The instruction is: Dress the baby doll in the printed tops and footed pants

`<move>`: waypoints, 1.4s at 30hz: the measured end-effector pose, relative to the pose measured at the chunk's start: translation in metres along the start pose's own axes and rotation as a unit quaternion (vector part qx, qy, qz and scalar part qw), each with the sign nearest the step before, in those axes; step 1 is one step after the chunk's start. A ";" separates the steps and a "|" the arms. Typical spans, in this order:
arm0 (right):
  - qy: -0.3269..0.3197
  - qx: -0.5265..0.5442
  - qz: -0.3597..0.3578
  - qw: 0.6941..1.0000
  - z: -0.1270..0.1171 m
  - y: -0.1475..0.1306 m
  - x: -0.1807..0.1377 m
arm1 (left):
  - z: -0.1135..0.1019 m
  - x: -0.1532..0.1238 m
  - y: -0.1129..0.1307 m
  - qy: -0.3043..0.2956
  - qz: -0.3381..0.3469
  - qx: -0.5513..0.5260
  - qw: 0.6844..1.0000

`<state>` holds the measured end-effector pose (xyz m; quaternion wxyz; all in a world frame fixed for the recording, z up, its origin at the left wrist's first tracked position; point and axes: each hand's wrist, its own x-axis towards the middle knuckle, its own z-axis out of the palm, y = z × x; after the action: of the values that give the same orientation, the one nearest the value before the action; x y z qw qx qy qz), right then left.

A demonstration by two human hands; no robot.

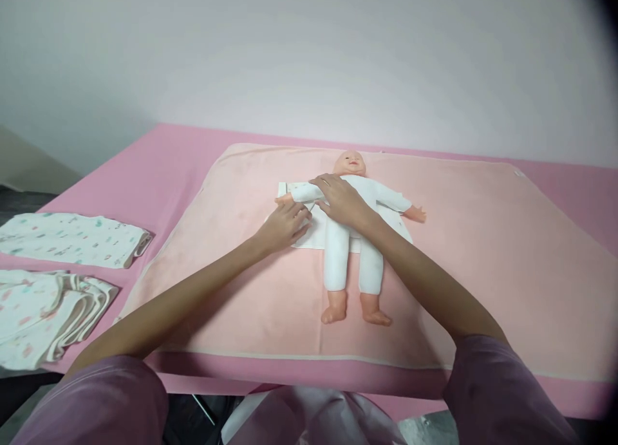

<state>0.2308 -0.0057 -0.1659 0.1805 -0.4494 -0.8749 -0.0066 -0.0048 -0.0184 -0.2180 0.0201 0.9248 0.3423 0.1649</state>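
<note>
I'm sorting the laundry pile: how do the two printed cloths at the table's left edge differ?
The farther printed cloth lies folded flat and smooth; the nearer printed cloth is rumpled, its layered edges fanned out. The farther one lies wholly on the pink table; the nearer one reaches its front edge. Both are white with small coloured prints.

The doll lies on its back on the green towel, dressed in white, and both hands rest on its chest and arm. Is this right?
Not quite: the towel is pale pink, not green, as the head view shows. The rest holds: the doll lies on its back in white, with the left hand at its arm and the right hand on its chest.
</note>
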 end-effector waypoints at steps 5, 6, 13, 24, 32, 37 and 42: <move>-0.094 0.013 0.009 0.995 0.026 0.043 0.040 | 0.017 -0.004 0.011 -0.010 -0.019 0.010 1.000; -0.090 0.005 0.015 0.996 0.030 0.049 0.043 | 0.020 -0.002 0.011 -0.006 -0.037 0.012 0.999; 0.086 0.093 0.004 0.992 0.031 0.070 0.027 | 0.038 0.060 0.002 0.022 -0.172 0.077 0.982; 0.068 0.189 0.089 0.976 0.010 0.083 0.010 | 0.063 0.110 -0.032 -0.002 -0.245 0.015 0.969; 0.036 0.144 0.090 0.985 0.013 0.070 0.019 | 0.054 0.101 -0.070 0.060 -0.281 -0.302 0.909; 0.029 0.113 0.128 0.985 0.020 0.067 0.027 | 0.044 0.101 -0.075 0.115 -0.319 -0.476 0.811; 0.029 0.095 0.171 0.980 0.022 0.067 0.030 | 0.036 0.104 -0.076 0.101 -0.356 -0.499 0.784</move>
<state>0.2607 0.0617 -0.1872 0.2463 -0.5731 -0.7759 0.0945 0.0333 0.1088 -0.2331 0.5014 0.5759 0.5176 0.3860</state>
